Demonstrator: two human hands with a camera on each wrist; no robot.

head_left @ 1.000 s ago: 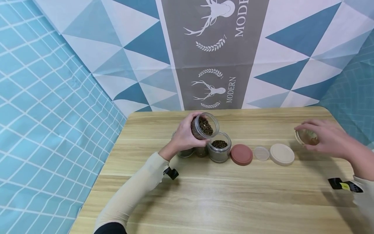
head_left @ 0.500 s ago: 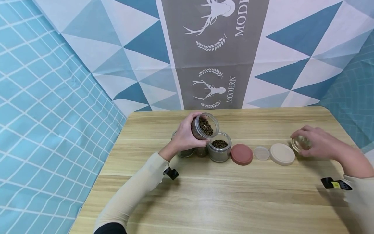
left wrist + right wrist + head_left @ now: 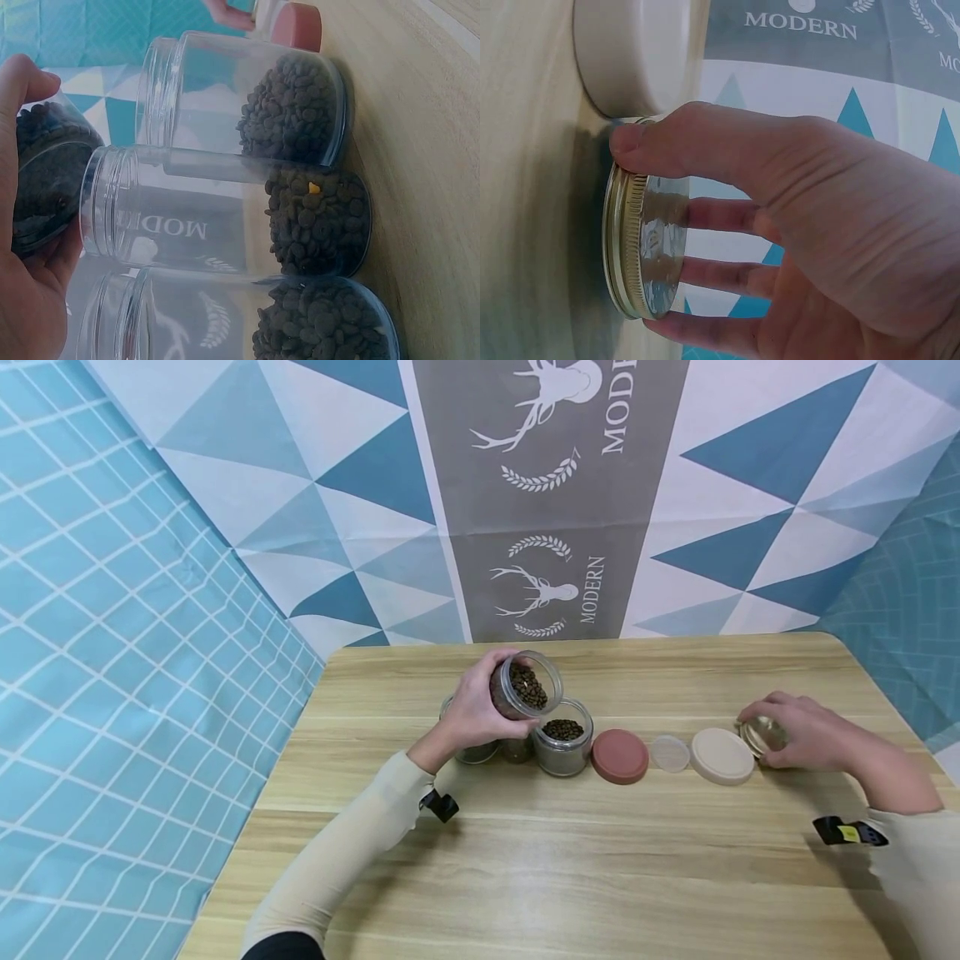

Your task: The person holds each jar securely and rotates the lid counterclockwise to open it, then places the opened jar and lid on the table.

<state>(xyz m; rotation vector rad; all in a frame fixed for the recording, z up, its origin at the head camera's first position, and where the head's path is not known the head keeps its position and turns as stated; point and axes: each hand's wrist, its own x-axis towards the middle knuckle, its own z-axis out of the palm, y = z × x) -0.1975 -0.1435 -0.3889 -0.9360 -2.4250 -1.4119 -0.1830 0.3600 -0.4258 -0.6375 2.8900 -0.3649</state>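
Observation:
My left hand [image 3: 480,702] grips a clear jar [image 3: 528,683] partly filled with dark brown pellets, tilted with its mouth toward the right. Below it stand three clear jars in a row, each with similar pellets at the bottom; the right one [image 3: 564,739] shows best from the head, while the middle jar [image 3: 307,225] has one yellow bit among its pellets. Far to the right, my right hand [image 3: 810,735] holds a gold-rimmed jar lid [image 3: 641,240] between thumb and fingers, low over the table beside a cream lid [image 3: 722,756].
Right of the jars lie a red lid [image 3: 620,757] and a small translucent disc [image 3: 669,753], in line with the cream lid. The wooden table [image 3: 570,860] ends at a patterned cloth backdrop [image 3: 540,510], with blue cloth [image 3: 150,652] on the left.
My right hand has moved left and down with the gold-rimmed lid, bringing it close beside the cream lid. The left hand and its tilted jar stay in place.

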